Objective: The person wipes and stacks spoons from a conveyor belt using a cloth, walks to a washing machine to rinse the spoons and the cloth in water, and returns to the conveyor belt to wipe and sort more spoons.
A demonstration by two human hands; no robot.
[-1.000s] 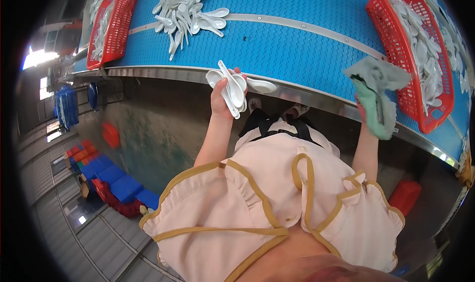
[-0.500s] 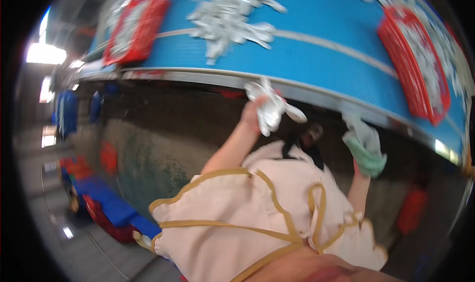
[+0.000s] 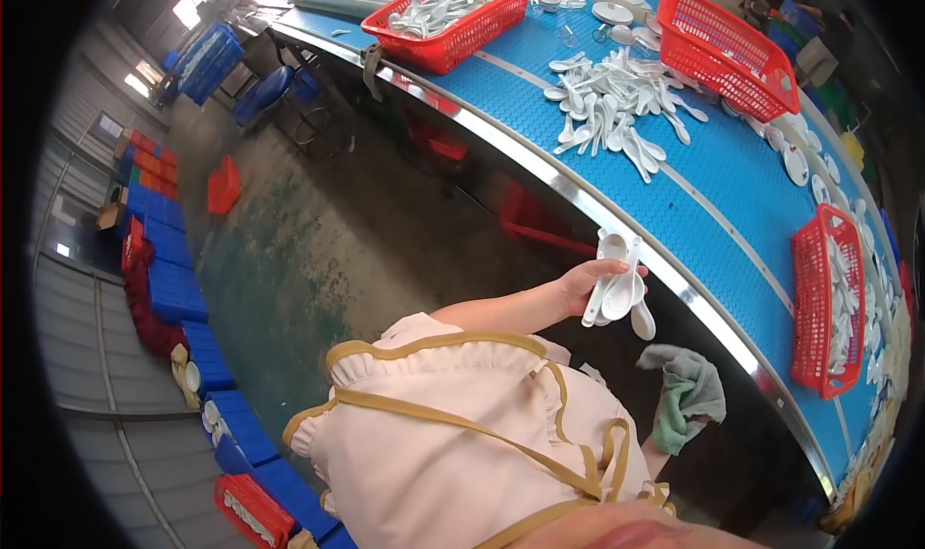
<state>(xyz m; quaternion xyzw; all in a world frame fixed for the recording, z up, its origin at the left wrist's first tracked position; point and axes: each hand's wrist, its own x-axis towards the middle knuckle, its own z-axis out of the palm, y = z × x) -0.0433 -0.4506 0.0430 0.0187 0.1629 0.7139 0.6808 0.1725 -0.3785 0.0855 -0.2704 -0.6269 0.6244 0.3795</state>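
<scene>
in the head view, the bundle of glossy white ceramic spoons (image 3: 620,296) is held in the left hand (image 3: 582,285), beside the near metal edge (image 3: 540,161) of the blue textured work surface (image 3: 699,245). the left hand's fingers are closed around the bundle: the thumb presses over the spoons from the near side, and fingertips show at the far side; one spoon slants out at 5 o'clock. also at 5 o'clock from the bundle, the right hand (image 3: 657,443) holds a crumpled grey and pale green cloth (image 3: 688,387), which hides most of it; whether its fingers are spread or pressed together cannot be told. at 12 o'clock, a loose pile of white ceramic spoons (image 3: 617,101) lies on the surface. at 11 o'clock stands a red perforated plastic basket of white spoons (image 3: 451,50); at 1 o'clock, a tilted red perforated plastic basket (image 3: 725,67); at 3 o'clock, a narrow red perforated plastic basket with white pieces (image 3: 811,308). small white round dishes (image 3: 796,165) line the far side. at 8 o'clock is the cream garment with mustard trim (image 3: 434,395). farther out, a round blue stool (image 3: 266,94) stands at 10 o'clock and stacked blue plastic crates (image 3: 173,279) at 9 o'clock.
</scene>
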